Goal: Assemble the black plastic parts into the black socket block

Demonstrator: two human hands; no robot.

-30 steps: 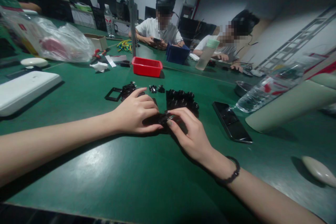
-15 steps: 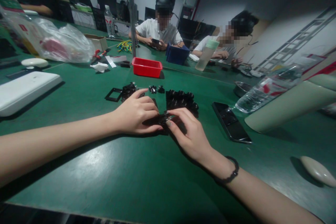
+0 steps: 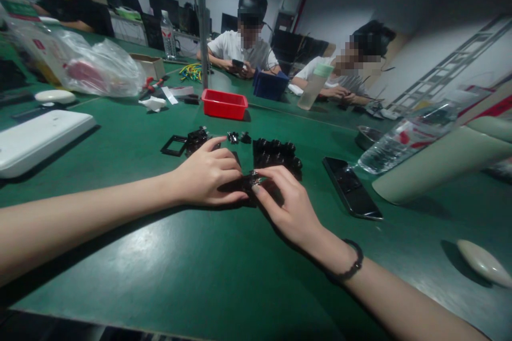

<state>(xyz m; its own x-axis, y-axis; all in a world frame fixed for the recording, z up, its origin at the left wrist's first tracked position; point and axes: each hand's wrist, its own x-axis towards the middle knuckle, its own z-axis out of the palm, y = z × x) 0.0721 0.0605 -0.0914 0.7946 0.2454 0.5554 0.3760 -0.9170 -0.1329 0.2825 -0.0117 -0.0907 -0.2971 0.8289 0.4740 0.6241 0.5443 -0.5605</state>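
Note:
My left hand [image 3: 210,176] is closed around a dark flat-looking piece [image 3: 230,185], most of it hidden under the fingers. At that piece's right end, my right hand [image 3: 290,200] pinches a small black part with shiny metal bits [image 3: 253,178] between thumb and fingers. The two hands nearly meet there, just above the table. Behind my left hand lie a heap of black parts [image 3: 196,137] and a square black frame [image 3: 165,150]. Two small black pieces [image 3: 233,137] sit beyond the fingers. Rows of round-topped black parts [image 3: 276,152] stand behind my right hand.
Across the green table [image 3: 160,277] are a red bin [image 3: 225,105], a blue bin [image 3: 270,84] and a plastic bag [image 3: 116,66]. A phone [image 3: 354,189], green flask [image 3: 440,160] and water bottle [image 3: 408,138] lie right. A white box [image 3: 44,138] is left. Co-workers sit opposite.
The small black part between my hands has tilted slightly; my hands hold nearly the same place. The co-worker at the right has brought both hands together.

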